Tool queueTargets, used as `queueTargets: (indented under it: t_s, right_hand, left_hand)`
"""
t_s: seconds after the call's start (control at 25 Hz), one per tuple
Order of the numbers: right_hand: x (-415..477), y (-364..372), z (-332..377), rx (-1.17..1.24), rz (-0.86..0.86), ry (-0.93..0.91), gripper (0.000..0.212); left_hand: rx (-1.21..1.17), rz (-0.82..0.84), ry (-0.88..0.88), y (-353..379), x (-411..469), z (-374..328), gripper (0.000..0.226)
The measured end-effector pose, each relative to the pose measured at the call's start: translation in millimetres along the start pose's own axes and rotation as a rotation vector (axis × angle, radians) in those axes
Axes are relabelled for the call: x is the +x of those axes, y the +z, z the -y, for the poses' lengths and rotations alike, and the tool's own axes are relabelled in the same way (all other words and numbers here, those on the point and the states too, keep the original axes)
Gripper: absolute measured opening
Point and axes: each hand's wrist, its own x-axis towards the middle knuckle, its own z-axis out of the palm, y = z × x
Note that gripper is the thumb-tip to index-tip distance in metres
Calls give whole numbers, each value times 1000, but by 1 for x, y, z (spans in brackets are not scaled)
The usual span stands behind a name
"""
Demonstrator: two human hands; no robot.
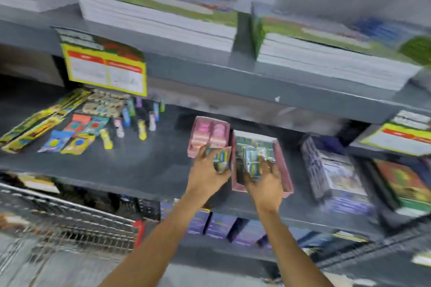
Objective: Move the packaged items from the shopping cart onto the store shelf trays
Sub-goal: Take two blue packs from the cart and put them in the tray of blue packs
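Two trays point(283, 165) side by side on shelf point(144, 165), cart point(70, 223) lower left

No text can be read anywhere; motion blur smears it all. The yellow-and-red shelf sign point(106, 70), a second sign point(401, 138) at right, and the packets' printed wrappers show only illegible marks.

Two hands are in view: left hand point(206, 171) and right hand point(265, 184), each gripping a cluster of small packets; the blur prevents a packet count. Two pink trays stand on the middle shelf point(144, 163): left tray point(198, 134) and right tray point(285, 170). Two yellow price signs: one at left point(105, 70), one at right point(401, 137). One shopping cart point(70, 228). Two complete notebook stacks: centre point(158, 21), right point(326, 56).
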Motion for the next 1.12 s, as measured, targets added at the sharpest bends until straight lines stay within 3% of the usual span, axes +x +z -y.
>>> queueTargets:
  t_s: [0.16,0.36,0.56,0.72,0.92,1.12]
  right_hand:
    - [11,-14,-45,-71,41,77,59]
    - [20,-9,-62,-142,121,66,53]
    - [9,-2,-76,-155,-3,-61,36]
    - [-5,3,-82,-224,39,-183,59]
    - [-4,6,-89,-283,71,-213,64]
    - [-3,9,-87,-308,97,-201,63]
  left_hand:
    - [36,90,16,65,16,-33,55]
    - [321,170,69,112,24,-25,55]
    - [611,125,176,122,13,-2,45]
    - [583,144,68,119,4,11,41]
    - [441,232,-33,114,4,13,43]
    - [695,186,175,108,-7,9,52]
